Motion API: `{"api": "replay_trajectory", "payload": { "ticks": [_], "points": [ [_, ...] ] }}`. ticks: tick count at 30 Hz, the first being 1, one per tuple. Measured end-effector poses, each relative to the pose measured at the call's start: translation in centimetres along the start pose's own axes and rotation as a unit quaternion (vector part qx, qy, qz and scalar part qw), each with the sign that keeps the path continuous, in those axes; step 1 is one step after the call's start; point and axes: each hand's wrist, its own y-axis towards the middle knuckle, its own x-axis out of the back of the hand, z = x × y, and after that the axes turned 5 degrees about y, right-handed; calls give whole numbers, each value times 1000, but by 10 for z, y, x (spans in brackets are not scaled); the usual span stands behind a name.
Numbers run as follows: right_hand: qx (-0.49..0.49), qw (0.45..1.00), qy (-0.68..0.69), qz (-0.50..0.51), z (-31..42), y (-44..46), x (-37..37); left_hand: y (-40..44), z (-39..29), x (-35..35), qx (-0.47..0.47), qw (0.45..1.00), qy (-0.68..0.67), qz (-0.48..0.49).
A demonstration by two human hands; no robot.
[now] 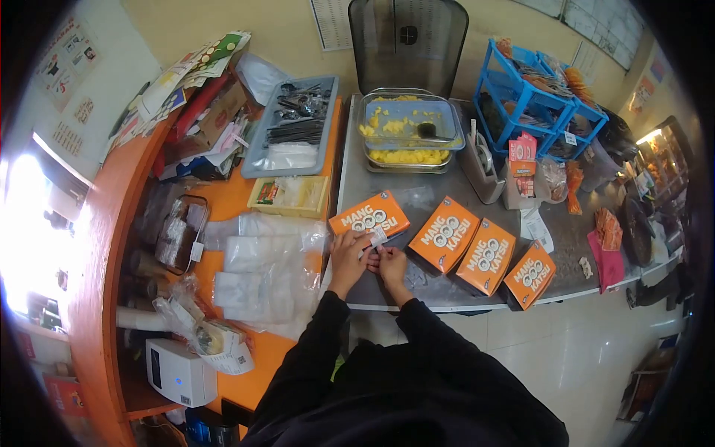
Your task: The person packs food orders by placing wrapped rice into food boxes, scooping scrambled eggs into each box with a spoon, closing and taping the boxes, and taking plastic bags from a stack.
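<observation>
An orange printed box (374,211) lies on the grey counter (439,183), and my left hand (348,261) rests against its front edge with the fingers spread. A small white printed slip (378,236) shows by those fingertips, over the box's front edge. Just right of it, my right hand (392,267) has its fingers pinched together close to the left fingertips; what they grip is too small to name. To the right sit more orange boxes: one tilted (445,234), one beside it (485,257) and one at the front (530,275).
Behind stands a glass tray (457,134) with yellow food. Blue racks (521,112) and a grey holder (484,179) are at the right. On the left are a cutlery tray (253,141), a yellow box (289,211), clear bags (257,276) and a white printer (180,372).
</observation>
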Motion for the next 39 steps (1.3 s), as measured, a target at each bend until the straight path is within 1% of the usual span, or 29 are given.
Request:
{"api": "replay_trajectory", "payload": {
  "ticks": [2, 3, 4, 5, 6, 7, 8, 10, 11, 14, 17, 20, 23, 26, 29, 32, 35, 38, 39],
  "points": [
    [-13, 998, -54, 15, 4, 2, 8, -2, 7, 9, 15, 994, -110, -23],
    [52, 995, -79, 15, 5, -3, 10, 2, 12, 14, 20, 986, -163, -38],
    [116, 988, -103, 14, 6, -17, 14, 7, 4, 33, 98, 942, -319, -33],
    [176, 976, -127, 11, 6, -29, 17, 3, -6, 54, 176, 868, -464, -26],
    [241, 959, -130, 78, 21, -44, 12, -1, -20, 79, 250, 764, -595, -17],
    [301, 933, -132, 144, 44, -66, 5, 0, -29, 101, 260, 690, -675, 23],
    [357, 900, -133, 210, 62, -85, 1, -1, -36, 112, 254, 664, -702, 25],
    [287, 903, -106, 300, 86, -107, -4, -2, -44, 127, 236, 613, -754, 29],
    [253, 900, -93, 343, 95, -113, -6, -3, -49, 128, 222, 603, -766, 29],
    [210, 895, -129, 372, 116, -123, -6, -4, -56, 124, 233, 572, -786, -6],
    [236, 883, -175, 365, 119, -127, 2, -9, -47, 112, 226, 577, -784, -29],
    [219, 897, -192, 332, 129, -134, 8, -19, -61, 122, 218, 434, -874, 17],
    [284, 873, -227, 326, 140, -138, 16, -36, -76, 106, 298, 636, -710, 52],
    [354, 831, -269, 335, 155, -145, 23, -36, -91, 103, 315, 658, -682, 57],
    [440, 776, -313, 327, 166, -144, 33, -35, -98, 100, 309, 654, -684, 94],
    [456, 752, -352, 321, 172, -151, 41, -35, -103, 97, 303, 708, -629, 103],
    [449, 760, -350, 315, 159, -149, 54, -40, -102, 86, 294, 755, -579, 97],
    [501, 755, -320, 275, 154, -154, 62, -42, -103, 80, 361, 756, -542, 69],
    [471, 785, -299, 269, 149, -158, 65, -39, -105, 80, 366, 713, -596, 35]
  ]
}}
